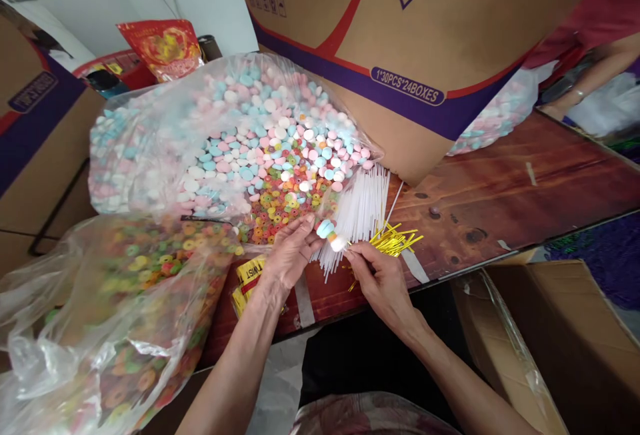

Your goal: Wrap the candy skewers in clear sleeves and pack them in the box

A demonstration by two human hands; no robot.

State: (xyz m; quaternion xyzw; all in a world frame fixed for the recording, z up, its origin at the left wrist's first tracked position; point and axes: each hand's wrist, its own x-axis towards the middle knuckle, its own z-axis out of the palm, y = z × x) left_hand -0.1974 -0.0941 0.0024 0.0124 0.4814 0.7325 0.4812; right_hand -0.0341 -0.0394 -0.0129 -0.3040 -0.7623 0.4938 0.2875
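My left hand (289,255) is closed in a pinch on a small stack of candies (330,234), blue, orange and white, that sits on a white stick. My right hand (377,280) pinches the same stick just below the candies. Right behind them lies a pile of white sticks (361,212) on the wooden table (505,188). Gold twist ties (393,240) lie just right of the sticks. An open plastic bag of pastel disc candies (240,135) spreads above my left hand, with colourful ring candies (277,205) at its near edge.
A second bag of ring candies (125,328) fills the lower left. A big cardboard box (425,42) stands at the back of the table, more boxes (550,328) at the lower right and left. Another person's arm (595,68) shows at the upper right.
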